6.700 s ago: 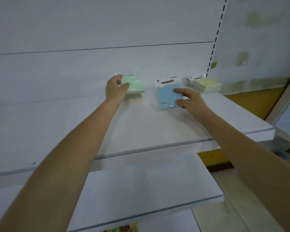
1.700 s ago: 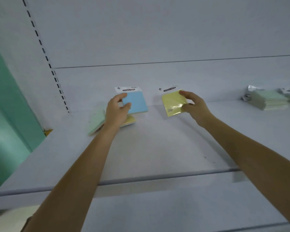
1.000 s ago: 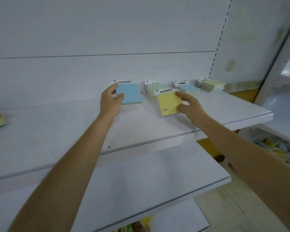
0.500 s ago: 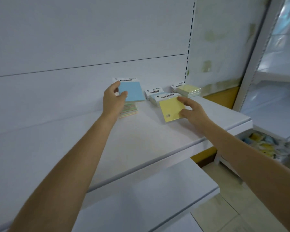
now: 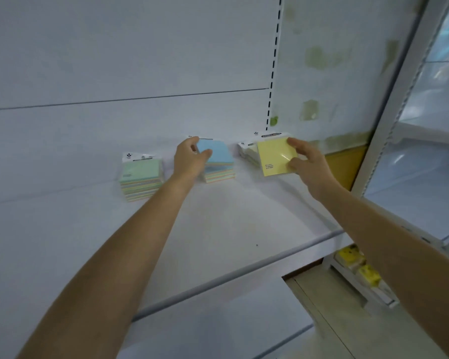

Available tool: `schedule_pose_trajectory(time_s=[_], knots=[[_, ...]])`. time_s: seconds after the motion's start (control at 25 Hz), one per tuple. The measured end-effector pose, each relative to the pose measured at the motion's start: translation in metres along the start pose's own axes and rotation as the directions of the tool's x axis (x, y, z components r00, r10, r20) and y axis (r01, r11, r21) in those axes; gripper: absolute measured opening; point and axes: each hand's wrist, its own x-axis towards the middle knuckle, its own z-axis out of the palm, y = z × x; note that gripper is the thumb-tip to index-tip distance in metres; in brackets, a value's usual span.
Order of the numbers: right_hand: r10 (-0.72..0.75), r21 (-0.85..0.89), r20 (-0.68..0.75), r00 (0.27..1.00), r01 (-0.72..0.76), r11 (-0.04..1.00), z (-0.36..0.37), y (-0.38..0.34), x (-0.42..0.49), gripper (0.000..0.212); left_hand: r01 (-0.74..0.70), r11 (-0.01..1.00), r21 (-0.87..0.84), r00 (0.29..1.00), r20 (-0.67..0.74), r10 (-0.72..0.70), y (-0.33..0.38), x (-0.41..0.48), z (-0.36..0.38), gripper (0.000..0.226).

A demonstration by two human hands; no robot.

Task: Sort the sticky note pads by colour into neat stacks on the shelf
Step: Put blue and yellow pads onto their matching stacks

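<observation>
My left hand [image 5: 189,158] grips a blue sticky note pad [image 5: 217,152] that rests on top of a stack [image 5: 219,174] at the back of the white shelf [image 5: 218,224]. My right hand [image 5: 307,161] holds a yellow pad [image 5: 275,158] tilted up, just above the shelf and in front of another stack [image 5: 248,154] near the right upright. A green-topped stack [image 5: 140,181] stands apart to the left of my left hand.
The shelf's back panel rises behind the stacks, with a slotted upright [image 5: 272,81] at the right. A lower shelf [image 5: 218,327] juts out below. Yellow packaged goods [image 5: 358,265] lie on a low rack at bottom right.
Both hands have carried their pads rightwards along the shelf. The blue pad now sits on the middle stack, and the yellow pad has reached the rightmost stack.
</observation>
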Motion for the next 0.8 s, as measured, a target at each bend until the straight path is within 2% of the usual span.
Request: schedule_pose_trajectory(time_s=[0.12,0.2,0.36,0.4,0.48,0.52,0.6,0.64,0.72,0.8], knots=[[-0.037,0.047,0.026,0.999,0.036,0.998,-0.019,0.004,0.037,0.052,0.02,0.971,0.237,1.0,-0.02,-0.015,-0.006,0.011,0.023,0.048],[-0.068,0.035,0.034,0.997,0.067,0.997,-0.026,0.008,0.064,0.052,0.096,0.933,0.346,0.995,-0.062,-0.079,-0.007,0.014,0.033,0.044],[-0.068,-0.04,0.079,0.994,0.072,0.997,-0.02,0.013,0.1,0.048,0.227,0.795,0.563,0.974,-0.124,-0.191,-0.004,0.011,0.038,0.045],[-0.072,-0.063,0.091,0.993,0.078,0.995,-0.016,0.013,0.106,0.048,0.221,0.763,0.607,0.975,-0.149,-0.164,-0.002,0.009,0.041,0.045],[-0.08,-0.124,0.123,0.989,0.095,0.988,-0.006,0.013,0.113,0.047,0.087,0.731,0.677,0.986,-0.163,0.034,0.0,0.001,0.046,0.039],[-0.075,-0.17,0.141,0.987,0.099,0.98,-0.002,0.015,0.115,0.047,-0.032,0.722,0.691,0.982,-0.114,0.153,-0.002,-0.005,0.05,0.035],[-0.045,-0.246,0.164,0.986,0.085,0.966,0.005,0.021,0.119,0.046,-0.286,0.704,0.65,0.951,0.103,0.291,-0.002,-0.024,0.06,0.03],[-0.019,-0.282,0.167,0.986,0.066,0.957,0.007,0.025,0.122,0.046,-0.389,0.685,0.616,0.921,0.242,0.305,-0.003,-0.032,0.066,0.03],[0.043,-0.359,0.167,0.985,0.02,0.933,0.008,0.034,0.124,0.045,-0.495,0.654,0.572,0.854,0.457,0.247,-0.005,-0.045,0.075,0.033],[0.057,-0.386,0.186,0.981,0.019,0.922,0.009,0.04,0.125,0.039,-0.531,0.635,0.561,0.816,0.541,0.205,-0.006,-0.049,0.08,0.035]])
